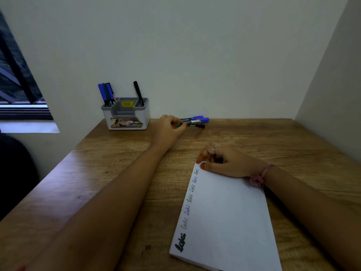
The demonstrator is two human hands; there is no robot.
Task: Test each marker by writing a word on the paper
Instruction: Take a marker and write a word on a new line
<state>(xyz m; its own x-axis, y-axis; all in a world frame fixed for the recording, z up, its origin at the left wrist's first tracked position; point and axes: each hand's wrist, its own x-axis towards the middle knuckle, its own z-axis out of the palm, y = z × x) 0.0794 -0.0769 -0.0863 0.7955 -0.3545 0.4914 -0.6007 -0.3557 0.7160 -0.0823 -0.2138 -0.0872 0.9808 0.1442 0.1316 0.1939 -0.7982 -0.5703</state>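
Two hands are in view over the wooden table (117, 173). The left hand (169, 130) reaches far out, its grip pinched on the near end of a marker with a green tip (178, 125), which lies with a small pile of markers (195, 121) just beyond the fingers. In that pile two blue caps and one black barrel can be counted; more may lie underneath, but they overlap too much to tell.

Left of that grip stands a grey holder (126, 114) with about three dark and blue markers (106, 93) bunched in its left compartment and one black marker (138, 92) leaning in the right one. The labels on the holder are too small to read.

The right hand (228, 162), wearing a ring and a pink wrist band (259, 177), rests with fingers loosely curled and pressed on the far corner of the white paper (230, 212); it holds nothing. Along the paper's left edge, nearer than that grip, run about seven written words: one thick black, one reddish, the others thin blue or greenish and hard to make out. The paper's near corner is cut off by the frame.
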